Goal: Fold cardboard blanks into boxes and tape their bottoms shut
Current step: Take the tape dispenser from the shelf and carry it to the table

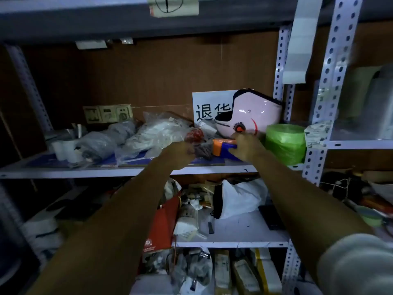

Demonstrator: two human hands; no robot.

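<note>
Two arms reach into a white steel shelving rack (331, 81) whose middle shelf (63, 171) is crowded from side to side. No cardboard blanks show anywhere, so the step in hand looks like fetching the taping tool.

Clear plastic bags (157, 133) fill the shelf's left and centre. A pink helmet (255, 111) stands at the back right in front of a white sign (208, 103), and a green film roll (286, 143) sits just beside the rack's upright.

The right hand (246, 149) has its fingers curled round the blue body of what looks like an orange-and-blue tape dispenser (221, 146), which lies low on the shelf in front of the helmet. The left hand (178, 152) is at a grey crumpled wad (201, 152) that touches the dispenser's orange end; I cannot tell whether it grips the wad.

I judge the left hand should hold the wad and bags down while the right draws the dispenser straight back, low over the shelf lip. The only open room is toward the person, since the helmet and roll hem it in behind and to the right.
</note>
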